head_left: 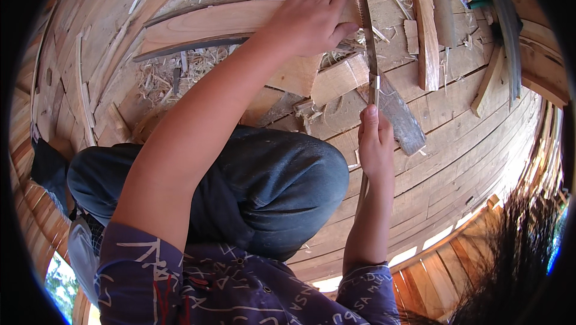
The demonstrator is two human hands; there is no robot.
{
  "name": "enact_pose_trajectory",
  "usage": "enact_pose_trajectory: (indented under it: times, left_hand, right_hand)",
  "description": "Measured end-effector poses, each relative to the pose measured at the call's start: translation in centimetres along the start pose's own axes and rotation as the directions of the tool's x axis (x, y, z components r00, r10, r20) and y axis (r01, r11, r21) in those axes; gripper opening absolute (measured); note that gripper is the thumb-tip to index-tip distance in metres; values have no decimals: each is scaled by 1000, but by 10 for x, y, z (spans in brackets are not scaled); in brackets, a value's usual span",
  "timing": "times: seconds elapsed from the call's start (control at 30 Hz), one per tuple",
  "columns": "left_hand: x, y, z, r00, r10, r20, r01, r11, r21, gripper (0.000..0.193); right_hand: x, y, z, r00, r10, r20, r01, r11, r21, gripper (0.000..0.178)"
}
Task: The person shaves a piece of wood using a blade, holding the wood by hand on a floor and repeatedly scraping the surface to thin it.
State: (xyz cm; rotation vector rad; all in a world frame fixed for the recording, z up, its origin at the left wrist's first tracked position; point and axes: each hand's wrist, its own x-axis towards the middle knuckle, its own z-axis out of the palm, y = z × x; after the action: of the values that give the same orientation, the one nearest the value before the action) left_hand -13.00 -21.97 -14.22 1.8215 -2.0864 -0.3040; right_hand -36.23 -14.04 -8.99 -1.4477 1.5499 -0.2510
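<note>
My left hand (315, 18) presses on a pale wooden board (210, 26) with dark edges, fingers curled over it near its right end and the thumb toward the blade. My right hand (377, 136) is closed round the long thin handle of a narrow saw (370, 49). Its blade points away from me, upright in the view, and crosses close to the board's right end by my left thumb. Small teeth seem to show along the blade's left edge. Whether the blade touches the board, I cannot tell. Under the saw lies a grey weathered offcut (401, 115).
Wood shavings (180, 76) and scraps litter the plank floor (462, 121). A wood block (339, 79) lies below the board. Several long strips, such as a pale batten (425, 31) and a dark curved strip (510, 31), lie at the right. My bent knee (318, 172) is close below.
</note>
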Motion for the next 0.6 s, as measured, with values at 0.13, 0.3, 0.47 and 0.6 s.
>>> enact_pose_trajectory:
  times: [0.13, 0.3, 0.47, 0.6]
  left_hand:
    - [-2, 1, 1, 1000, -16, -15, 16, 1000, 9, 51]
    - [-1, -3, 4, 998, 12, -54, -13, 1000, -10, 51]
    - [-1, -1, 2, 999, 9, -39, -9, 1000, -5, 50]
    - [6, 0, -4, 996, -42, 76, 44, 999, -17, 51]
  right_hand:
    - [-11, 3, -2, 1000, -2, -1, 2, 1000, 2, 52]
    - [-16, 2, -7, 995, 88, 48, -90, 995, 49, 54]
    - [10, -14, 3, 999, 49, -1, -49, 999, 23, 54]
    - [0, -7, -3, 999, 41, -5, -41, 999, -20, 54]
